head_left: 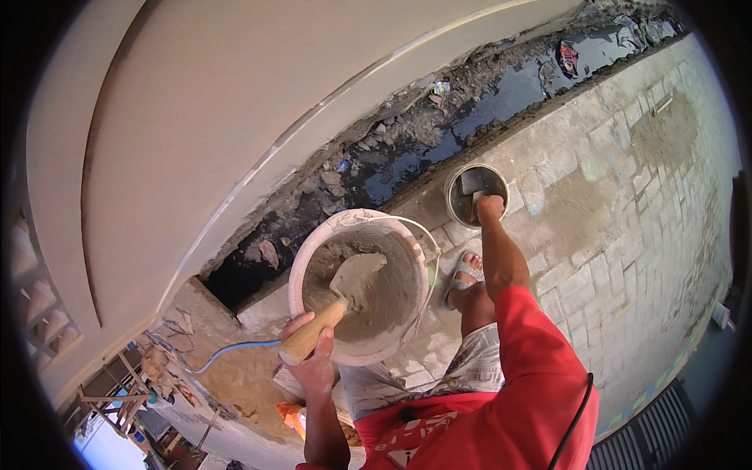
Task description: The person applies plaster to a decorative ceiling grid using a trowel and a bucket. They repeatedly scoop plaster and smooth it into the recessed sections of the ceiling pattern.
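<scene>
My left hand is closed round the thick wooden handle of a trowel. Its mortar-coated blade rests over the grey mortar inside a large pale bucket. The bucket has a wire handle and a smeared rim. Farther right, my right hand reaches into a small round pail, fingers closed at its near right side. A flat grey piece shows inside this pail, by my fingers. What my right hand grips is too small and hidden to name.
A ditch of dark water with mud and litter runs along a beige wall. Paving blocks spread to the right. My sandalled foot stands beside the large bucket. A blue hose lies at lower left near wooden framing.
</scene>
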Demonstrator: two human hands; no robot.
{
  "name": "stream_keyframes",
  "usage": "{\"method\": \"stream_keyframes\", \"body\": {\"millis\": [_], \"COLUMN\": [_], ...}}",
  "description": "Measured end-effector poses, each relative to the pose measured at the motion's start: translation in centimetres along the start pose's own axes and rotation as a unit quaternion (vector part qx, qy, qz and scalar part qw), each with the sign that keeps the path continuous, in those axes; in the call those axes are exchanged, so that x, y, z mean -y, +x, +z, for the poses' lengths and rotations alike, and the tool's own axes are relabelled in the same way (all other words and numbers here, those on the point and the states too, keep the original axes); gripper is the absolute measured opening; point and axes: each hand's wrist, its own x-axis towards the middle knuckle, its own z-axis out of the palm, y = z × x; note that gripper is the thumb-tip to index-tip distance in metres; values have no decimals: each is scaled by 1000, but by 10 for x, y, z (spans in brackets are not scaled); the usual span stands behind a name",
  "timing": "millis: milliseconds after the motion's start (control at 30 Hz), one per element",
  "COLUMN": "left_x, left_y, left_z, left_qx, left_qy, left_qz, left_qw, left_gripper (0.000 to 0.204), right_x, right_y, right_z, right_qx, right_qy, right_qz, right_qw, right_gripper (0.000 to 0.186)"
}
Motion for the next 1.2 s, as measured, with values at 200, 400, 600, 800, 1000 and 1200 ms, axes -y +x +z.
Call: {"method": "stream_keyframes", "body": {"millis": [200, 400, 600, 800, 1000, 1200], "left_x": [-15, -64, -119, -146, -131, -110], "left_y": [-9, -11, -33, -19, 0, 21], "left_z": [-10, -46, -108, -172, -215, -256], "left_qx": [9, 3, -54, -109, -211, -268], "left_qy": [-26, -29, -110, -214, -235, -171], "left_qz": [-47, -46, -74, -37, -6, -3], "left_qw": [998, 999, 990, 970, 949, 948], "left_gripper": [37, 35, 33, 28, 27, 26], "right_x": [-5, -28, 11, 130, 290, 410], "right_y": [-7, -57, -205, -374, -540, -753], "right_z": [-50, -214, -367, -456, -505, -607], "right_qx": [42, 467, 499, 576, 563, -27], "right_qy": [129, 420, 476, 486, 424, 85], "right_qz": [-21, -54, -122, -296, -499, -917], "right_qw": [991, 777, 714, 587, 505, 388], "right_gripper": [25, 20, 31, 84, 67, 66]}}
